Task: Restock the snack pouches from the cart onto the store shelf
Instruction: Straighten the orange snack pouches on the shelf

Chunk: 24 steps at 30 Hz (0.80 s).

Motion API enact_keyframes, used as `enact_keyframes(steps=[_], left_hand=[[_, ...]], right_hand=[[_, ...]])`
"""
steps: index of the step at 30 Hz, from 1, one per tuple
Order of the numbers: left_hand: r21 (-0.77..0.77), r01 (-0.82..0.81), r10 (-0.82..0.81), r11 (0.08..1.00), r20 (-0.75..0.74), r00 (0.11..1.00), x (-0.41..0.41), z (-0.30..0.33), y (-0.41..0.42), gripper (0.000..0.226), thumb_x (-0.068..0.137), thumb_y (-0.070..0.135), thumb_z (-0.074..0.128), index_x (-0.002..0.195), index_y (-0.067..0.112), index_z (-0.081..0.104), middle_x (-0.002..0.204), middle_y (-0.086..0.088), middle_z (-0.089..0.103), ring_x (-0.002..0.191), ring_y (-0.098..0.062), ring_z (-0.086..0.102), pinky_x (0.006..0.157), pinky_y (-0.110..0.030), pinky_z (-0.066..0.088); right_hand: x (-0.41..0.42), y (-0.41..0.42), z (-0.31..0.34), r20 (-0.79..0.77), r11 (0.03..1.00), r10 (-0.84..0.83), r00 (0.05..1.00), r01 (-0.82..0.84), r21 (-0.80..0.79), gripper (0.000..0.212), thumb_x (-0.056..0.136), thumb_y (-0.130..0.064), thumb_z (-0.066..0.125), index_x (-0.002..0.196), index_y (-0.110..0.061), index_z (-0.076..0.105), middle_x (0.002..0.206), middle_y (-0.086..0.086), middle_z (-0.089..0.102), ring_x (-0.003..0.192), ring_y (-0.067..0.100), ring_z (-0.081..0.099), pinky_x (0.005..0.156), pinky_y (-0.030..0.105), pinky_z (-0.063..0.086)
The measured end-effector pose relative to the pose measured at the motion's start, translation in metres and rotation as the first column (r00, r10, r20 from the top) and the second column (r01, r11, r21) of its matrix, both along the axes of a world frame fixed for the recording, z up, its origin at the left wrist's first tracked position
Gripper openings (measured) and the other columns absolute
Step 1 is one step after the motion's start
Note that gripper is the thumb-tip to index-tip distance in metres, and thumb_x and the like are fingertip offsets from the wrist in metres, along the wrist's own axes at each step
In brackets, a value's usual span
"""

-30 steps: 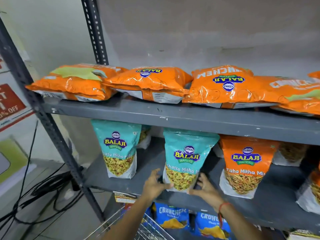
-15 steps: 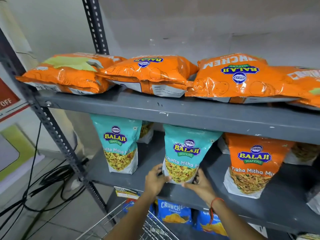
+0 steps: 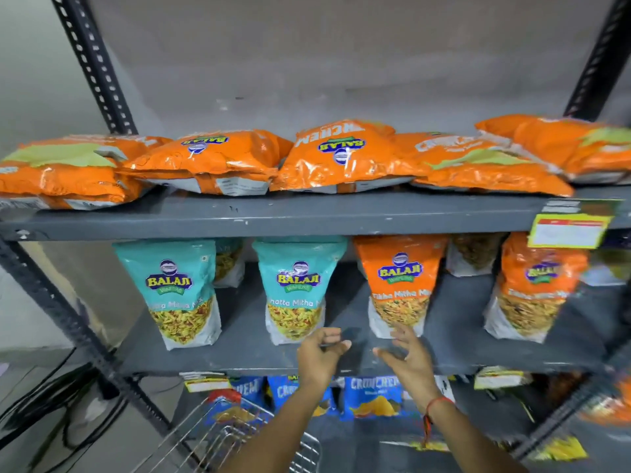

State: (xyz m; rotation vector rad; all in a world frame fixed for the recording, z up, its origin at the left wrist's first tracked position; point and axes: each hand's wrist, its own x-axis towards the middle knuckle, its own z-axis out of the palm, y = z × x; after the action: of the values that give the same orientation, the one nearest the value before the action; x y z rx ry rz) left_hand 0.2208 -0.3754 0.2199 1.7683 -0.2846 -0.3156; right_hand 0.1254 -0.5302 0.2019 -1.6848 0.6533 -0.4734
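The teal pouch (image 3: 296,290) I'm concerned with stands upright on the middle shelf (image 3: 341,356), long axis vertical, printed face toward me, between another teal pouch (image 3: 177,291) to its left and an orange pouch (image 3: 399,285) to its right. My left hand (image 3: 319,358) hovers just below its bottom edge, fingers curled, grip released. My right hand (image 3: 408,358) is raised beside it, palm inward, fingers spread, holding nothing. The wire cart (image 3: 232,438) sits below my forearms.
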Motion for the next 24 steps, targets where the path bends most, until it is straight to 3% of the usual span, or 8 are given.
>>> enact_keyframes(steps=[3,7,10,13,15,17,20,24], left_hand=[[-0.008,0.064,-0.064,0.998,-0.030,0.998,-0.005,-0.003,-0.028,0.023,0.070,0.012,0.079,0.083,0.023,0.065,0.075,0.005,0.066,0.068,-0.010,0.061,0.060,-0.015,0.051],[-0.007,0.040,-0.041,0.999,-0.124,0.991,0.001,-0.026,-0.064,0.029,0.068,0.010,0.080,0.084,0.028,0.063,0.075,0.002,0.065,0.067,-0.018,0.059,0.056,-0.022,0.048],[0.030,0.033,-0.028,0.999,-0.158,0.987,0.015,-0.035,-0.090,0.041,0.066,0.012,0.082,0.101,0.022,0.063,0.083,0.001,0.063,0.079,-0.022,0.061,0.071,-0.038,0.053],[0.036,0.014,-0.006,0.999,-0.206,0.979,0.036,-0.050,-0.144,0.065,0.068,0.015,0.081,0.121,0.027,0.046,0.101,-0.002,0.060,0.093,-0.022,0.061,0.089,-0.043,0.052],[0.017,0.041,-0.037,0.999,-0.217,0.976,0.034,-0.055,-0.144,0.061,0.065,0.021,0.083,0.117,0.024,0.053,0.113,-0.010,0.065,0.095,-0.021,0.063,0.081,-0.037,0.055],[-0.019,0.048,-0.051,0.999,-0.220,0.974,0.029,-0.060,-0.141,0.053,0.060,0.025,0.083,0.105,0.029,0.058,0.113,-0.016,0.069,0.088,-0.015,0.068,0.071,-0.026,0.055],[-0.036,0.058,-0.064,0.998,-0.177,0.982,0.033,-0.060,-0.136,0.043,0.069,0.012,0.080,0.102,0.028,0.059,0.106,-0.008,0.070,0.083,0.002,0.068,0.068,-0.017,0.056],[-0.027,0.067,-0.070,0.997,-0.132,0.989,0.035,-0.056,-0.136,0.040,0.072,0.007,0.077,0.099,0.031,0.059,0.103,-0.004,0.070,0.099,-0.015,0.066,0.068,-0.016,0.056]], right_hand=[[-0.019,-0.034,0.008,0.010,0.994,-0.113,0.994,0.113,-0.007,0.054,0.074,-0.013,0.077,0.119,-0.029,0.050,0.117,0.006,0.057,0.113,0.025,0.054,0.096,0.041,0.046],[-0.023,-0.076,0.001,-0.071,0.993,-0.110,0.991,0.113,0.039,0.068,0.077,-0.014,0.075,0.136,-0.016,0.041,0.134,0.014,0.048,0.121,0.029,0.049,0.102,0.049,0.044],[-0.010,-0.104,-0.004,-0.121,0.993,-0.080,0.989,0.089,0.073,0.080,0.074,-0.011,0.077,0.141,-0.012,0.034,0.140,0.017,0.044,0.127,0.033,0.044,0.100,0.042,0.042],[0.023,-0.164,-0.027,-0.153,0.997,0.048,0.987,-0.038,0.068,0.080,0.073,-0.007,0.077,0.140,-0.013,0.034,0.135,0.013,0.046,0.129,0.030,0.043,0.095,0.035,0.039],[0.025,-0.164,-0.033,-0.176,0.993,0.106,0.979,-0.094,0.074,0.074,0.073,-0.003,0.076,0.135,-0.016,0.037,0.126,0.004,0.050,0.121,0.024,0.049,0.095,0.034,0.041],[0.022,-0.159,-0.034,-0.184,0.983,0.178,0.967,-0.168,0.070,0.058,0.074,-0.001,0.074,0.118,-0.024,0.044,0.117,-0.006,0.057,0.104,0.011,0.056,0.087,0.024,0.043],[0.024,-0.156,-0.029,-0.186,0.979,0.203,0.961,-0.205,0.008,0.045,0.071,-0.006,0.076,0.104,-0.025,0.053,0.107,-0.008,0.066,0.098,0.009,0.063,0.069,0.012,0.048],[0.022,-0.158,-0.024,-0.147,0.980,0.200,0.969,-0.196,0.042,0.048,0.072,0.000,0.074,0.105,-0.024,0.050,0.098,-0.018,0.060,0.088,-0.002,0.057,0.061,0.001,0.044]])
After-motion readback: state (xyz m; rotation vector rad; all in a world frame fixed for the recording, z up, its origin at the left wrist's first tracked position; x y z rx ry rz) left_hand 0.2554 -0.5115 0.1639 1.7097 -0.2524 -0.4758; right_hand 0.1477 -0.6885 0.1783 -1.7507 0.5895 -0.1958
